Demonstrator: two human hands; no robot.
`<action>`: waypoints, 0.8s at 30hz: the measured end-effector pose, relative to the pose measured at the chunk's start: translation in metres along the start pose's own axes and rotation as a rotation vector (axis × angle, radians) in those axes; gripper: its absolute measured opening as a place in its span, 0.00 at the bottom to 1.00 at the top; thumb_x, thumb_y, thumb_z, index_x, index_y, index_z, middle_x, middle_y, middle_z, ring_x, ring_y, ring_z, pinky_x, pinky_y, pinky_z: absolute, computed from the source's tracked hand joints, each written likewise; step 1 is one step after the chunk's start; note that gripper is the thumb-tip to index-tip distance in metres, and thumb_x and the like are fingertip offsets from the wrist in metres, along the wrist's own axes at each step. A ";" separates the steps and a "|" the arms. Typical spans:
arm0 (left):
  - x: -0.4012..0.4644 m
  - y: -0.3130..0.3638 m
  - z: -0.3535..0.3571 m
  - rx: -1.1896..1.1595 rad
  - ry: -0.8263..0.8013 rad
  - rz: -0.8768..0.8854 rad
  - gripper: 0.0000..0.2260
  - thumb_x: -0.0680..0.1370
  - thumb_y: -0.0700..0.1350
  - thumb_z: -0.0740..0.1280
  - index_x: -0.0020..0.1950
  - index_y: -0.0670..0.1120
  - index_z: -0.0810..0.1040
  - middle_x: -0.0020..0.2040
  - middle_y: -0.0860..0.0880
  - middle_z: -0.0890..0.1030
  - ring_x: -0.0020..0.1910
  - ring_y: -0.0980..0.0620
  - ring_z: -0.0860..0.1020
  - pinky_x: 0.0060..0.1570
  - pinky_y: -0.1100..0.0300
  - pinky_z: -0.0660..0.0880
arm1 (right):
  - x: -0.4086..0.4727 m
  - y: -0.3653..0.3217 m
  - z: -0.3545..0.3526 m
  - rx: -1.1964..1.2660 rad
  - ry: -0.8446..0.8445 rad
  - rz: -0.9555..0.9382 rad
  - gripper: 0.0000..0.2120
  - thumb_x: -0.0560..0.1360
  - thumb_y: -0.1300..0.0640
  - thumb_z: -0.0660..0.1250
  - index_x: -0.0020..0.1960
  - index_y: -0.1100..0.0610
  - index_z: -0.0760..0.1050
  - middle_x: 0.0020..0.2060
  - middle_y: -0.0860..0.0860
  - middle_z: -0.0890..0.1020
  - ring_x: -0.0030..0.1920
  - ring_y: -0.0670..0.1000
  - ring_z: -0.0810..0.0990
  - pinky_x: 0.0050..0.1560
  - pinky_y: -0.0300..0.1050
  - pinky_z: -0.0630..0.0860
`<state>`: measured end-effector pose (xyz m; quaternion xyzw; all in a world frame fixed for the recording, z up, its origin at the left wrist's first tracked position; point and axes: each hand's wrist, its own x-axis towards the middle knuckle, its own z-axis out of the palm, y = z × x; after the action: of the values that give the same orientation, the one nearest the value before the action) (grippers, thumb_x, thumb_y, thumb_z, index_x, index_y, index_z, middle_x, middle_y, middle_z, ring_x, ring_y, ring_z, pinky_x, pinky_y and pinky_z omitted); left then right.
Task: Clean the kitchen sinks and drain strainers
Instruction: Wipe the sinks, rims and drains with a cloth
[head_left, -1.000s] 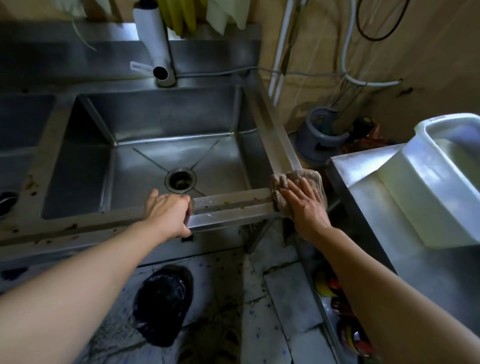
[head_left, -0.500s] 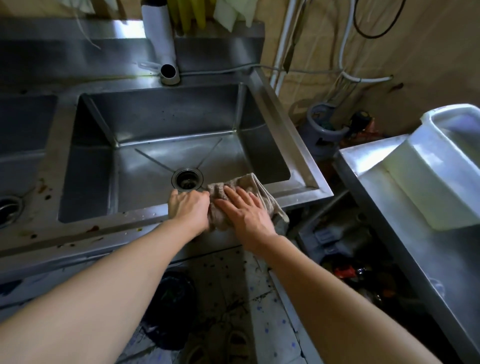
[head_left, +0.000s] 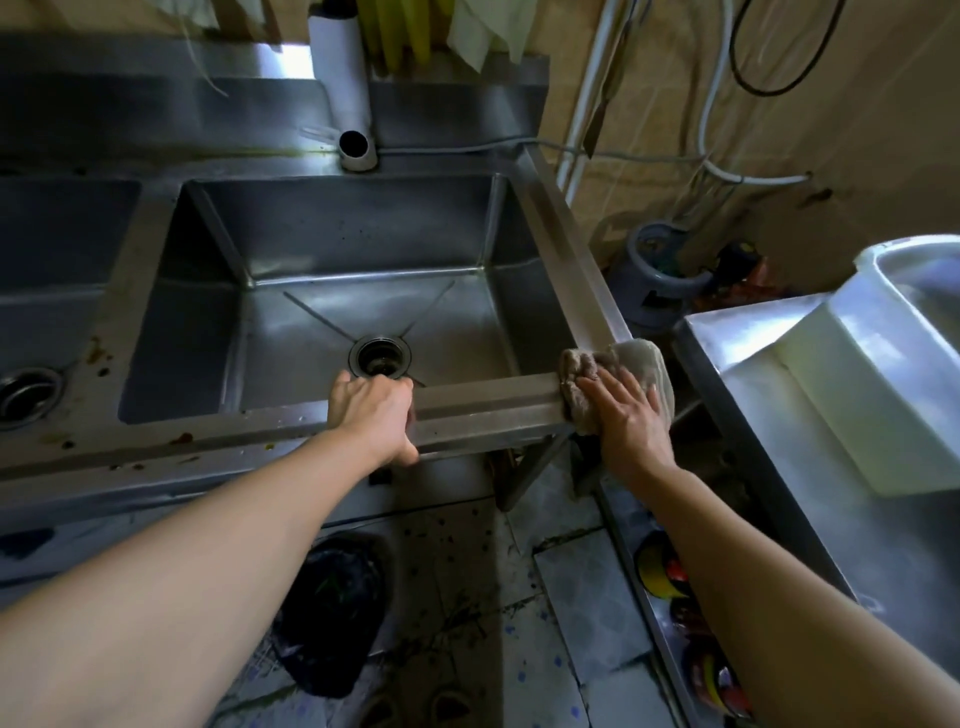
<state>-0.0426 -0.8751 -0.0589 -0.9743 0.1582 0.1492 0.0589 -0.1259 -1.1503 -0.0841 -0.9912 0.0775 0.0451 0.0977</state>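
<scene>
Fingers of our right hand (head_left: 628, 415) lie flat, pressing the cloth (head_left: 618, 384) on the front right corner of the sink (head_left: 322, 249). Our left hand (head_left: 374, 410) grips the front rim of the sink, just before the drain strainer (head_left: 379, 356). We judge the cloth can slip off that corner if we push too far, and stains left of the sink remain unwiped.

Brown cloth (head_left: 631, 358), grey steel sink (head_left: 332, 249)
</scene>
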 end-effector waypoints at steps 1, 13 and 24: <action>0.000 0.001 -0.001 0.005 -0.008 0.000 0.24 0.61 0.58 0.77 0.51 0.52 0.74 0.46 0.51 0.79 0.51 0.48 0.77 0.59 0.53 0.64 | -0.001 -0.008 0.001 -0.011 -0.011 -0.013 0.27 0.80 0.57 0.59 0.77 0.47 0.57 0.78 0.49 0.54 0.78 0.55 0.48 0.76 0.54 0.43; -0.060 -0.109 0.029 -0.086 0.027 -0.190 0.52 0.63 0.57 0.78 0.77 0.48 0.51 0.77 0.50 0.57 0.75 0.49 0.57 0.71 0.39 0.50 | 0.007 -0.149 0.026 -0.062 -0.108 -0.456 0.32 0.78 0.53 0.62 0.77 0.43 0.51 0.78 0.48 0.50 0.78 0.55 0.48 0.75 0.50 0.48; -0.067 -0.168 0.038 -0.031 0.117 -0.259 0.23 0.66 0.47 0.75 0.60 0.55 0.76 0.57 0.55 0.80 0.55 0.52 0.78 0.61 0.54 0.61 | 0.015 -0.104 0.004 -0.217 -0.217 -0.367 0.38 0.76 0.39 0.62 0.77 0.40 0.41 0.78 0.49 0.44 0.77 0.56 0.43 0.75 0.61 0.47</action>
<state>-0.0589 -0.6910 -0.0631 -0.9944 0.0319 0.0857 0.0535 -0.0944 -1.0507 -0.0701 -0.9827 -0.1201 0.1409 0.0047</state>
